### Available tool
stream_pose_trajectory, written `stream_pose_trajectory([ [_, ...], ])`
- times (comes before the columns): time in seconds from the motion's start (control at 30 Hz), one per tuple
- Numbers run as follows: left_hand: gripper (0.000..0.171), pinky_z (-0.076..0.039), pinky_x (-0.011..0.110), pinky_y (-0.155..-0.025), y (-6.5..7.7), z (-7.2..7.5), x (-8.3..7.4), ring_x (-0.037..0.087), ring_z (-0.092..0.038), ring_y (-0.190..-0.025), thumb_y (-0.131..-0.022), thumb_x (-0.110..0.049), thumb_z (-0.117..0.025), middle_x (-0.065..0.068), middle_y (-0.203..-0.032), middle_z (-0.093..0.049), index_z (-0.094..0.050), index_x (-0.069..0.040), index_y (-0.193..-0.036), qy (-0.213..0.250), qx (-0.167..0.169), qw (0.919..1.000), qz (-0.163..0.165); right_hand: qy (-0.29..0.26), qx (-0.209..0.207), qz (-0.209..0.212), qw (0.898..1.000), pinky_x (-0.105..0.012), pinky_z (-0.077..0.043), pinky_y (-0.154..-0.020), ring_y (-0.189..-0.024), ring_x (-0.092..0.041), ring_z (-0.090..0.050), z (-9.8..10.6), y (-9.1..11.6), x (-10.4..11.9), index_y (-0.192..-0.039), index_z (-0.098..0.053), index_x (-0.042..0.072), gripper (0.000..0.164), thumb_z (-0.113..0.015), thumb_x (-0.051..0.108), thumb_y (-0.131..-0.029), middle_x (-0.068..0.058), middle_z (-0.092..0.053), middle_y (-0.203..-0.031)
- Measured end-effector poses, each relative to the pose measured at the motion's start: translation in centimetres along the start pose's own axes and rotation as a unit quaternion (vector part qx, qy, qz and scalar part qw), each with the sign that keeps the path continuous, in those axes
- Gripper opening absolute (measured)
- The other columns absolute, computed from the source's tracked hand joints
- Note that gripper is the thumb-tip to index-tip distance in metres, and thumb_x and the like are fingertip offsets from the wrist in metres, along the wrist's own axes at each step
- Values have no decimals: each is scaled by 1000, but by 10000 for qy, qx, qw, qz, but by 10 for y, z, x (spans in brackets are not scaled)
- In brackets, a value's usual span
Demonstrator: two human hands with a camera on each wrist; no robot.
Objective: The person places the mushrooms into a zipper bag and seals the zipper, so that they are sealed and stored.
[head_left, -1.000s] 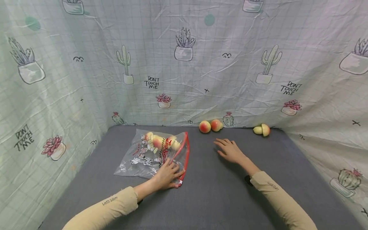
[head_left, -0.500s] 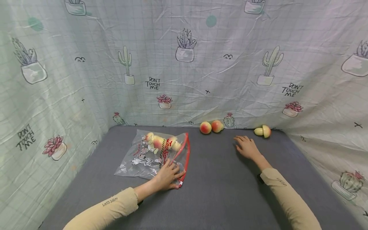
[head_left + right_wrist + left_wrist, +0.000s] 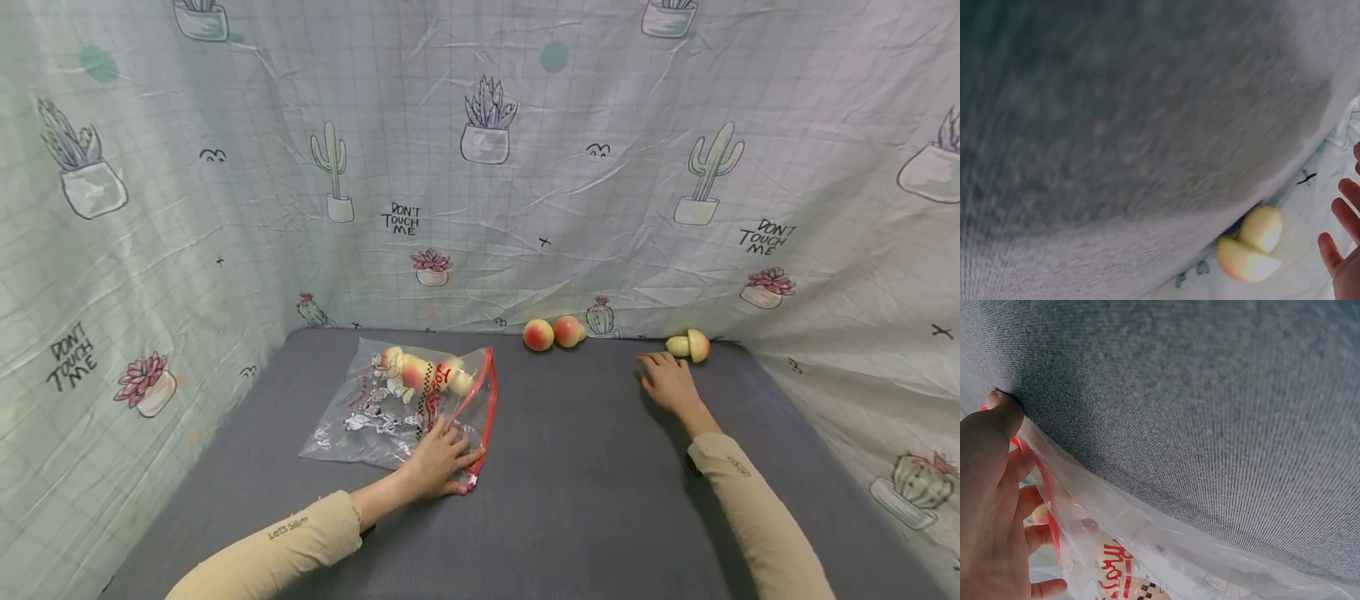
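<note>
My left hand [image 3: 438,462] rests on the front corner of a clear plastic zip bag [image 3: 337,433], thumb and fingers spread at its red zip edge [image 3: 1047,494]. Several red-and-yellow toy pieces, partly hidden by the bag's print, lie inside the bag. My right hand [image 3: 670,385] holds nothing and is over the table, just in front of a mushroom-shaped toy [image 3: 698,346] with a pale yellow stem and a yellow-red cap. In the right wrist view the toy mushroom [image 3: 1247,257] lies apart from my fingers [image 3: 1330,250].
Two round red-and-yellow toys [image 3: 538,335] sit side by side at the back edge of the grey table [image 3: 570,483]. The second toy [image 3: 568,331] shows a pale stub on its right. A printed cloth [image 3: 555,192] hangs behind and at both sides.
My right hand has moved right, to just before the toy mushroom at the back right. My left hand stays on the bag's zip edge. The whole view shifts slightly.
</note>
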State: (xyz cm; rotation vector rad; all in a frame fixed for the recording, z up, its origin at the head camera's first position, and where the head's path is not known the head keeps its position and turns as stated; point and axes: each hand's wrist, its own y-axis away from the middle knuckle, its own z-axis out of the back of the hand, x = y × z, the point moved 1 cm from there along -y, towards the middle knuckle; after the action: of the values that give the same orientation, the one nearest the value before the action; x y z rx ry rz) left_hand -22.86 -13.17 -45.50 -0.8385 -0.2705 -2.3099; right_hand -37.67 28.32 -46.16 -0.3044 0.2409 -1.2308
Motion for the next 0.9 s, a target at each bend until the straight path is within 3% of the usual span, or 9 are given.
stream_pose_trajectory([
  [0.23,62,-35,41,-95,0,2,-1,15,-50,-105,-77,-69,-35,-6,-117,-55,-42,-37,-131,-8,-43,10000,22,32,-521,-191,9985,-54,-36,-75,-100,-37,-48,-4,2,-20,-107,-57,1,29,-56,8,-80,-20,-57,-108],
  [0.43,63,-33,42,-96,-1,1,0,14,-49,-105,-77,-70,-35,-7,-118,-54,-41,-38,-131,-65,22,9999,81,-130,-652,-527,9964,-56,-34,-74,-102,-42,-44,-1,-6,-34,-108,-55,-2,30,-56,8,-80,-25,-51,-111],
  [0.6,63,-33,42,-95,-2,0,0,14,-49,-105,-77,-69,-35,-6,-118,-54,-41,-37,-131,-46,56,10000,55,-323,-507,-930,9939,-61,-30,-78,-111,-46,-35,7,-14,-47,-114,-47,-7,37,-53,8,-80,-28,-40,-121],
  [0.9,63,-33,43,-95,-2,1,-1,14,-49,-106,-77,-69,-36,-6,-118,-54,-40,-37,-131,-8,89,9999,56,-694,195,-1447,9868,-66,-22,-82,-119,-48,-22,14,-18,-68,-126,-31,-7,48,-45,10,-83,-31,-24,-133],
])
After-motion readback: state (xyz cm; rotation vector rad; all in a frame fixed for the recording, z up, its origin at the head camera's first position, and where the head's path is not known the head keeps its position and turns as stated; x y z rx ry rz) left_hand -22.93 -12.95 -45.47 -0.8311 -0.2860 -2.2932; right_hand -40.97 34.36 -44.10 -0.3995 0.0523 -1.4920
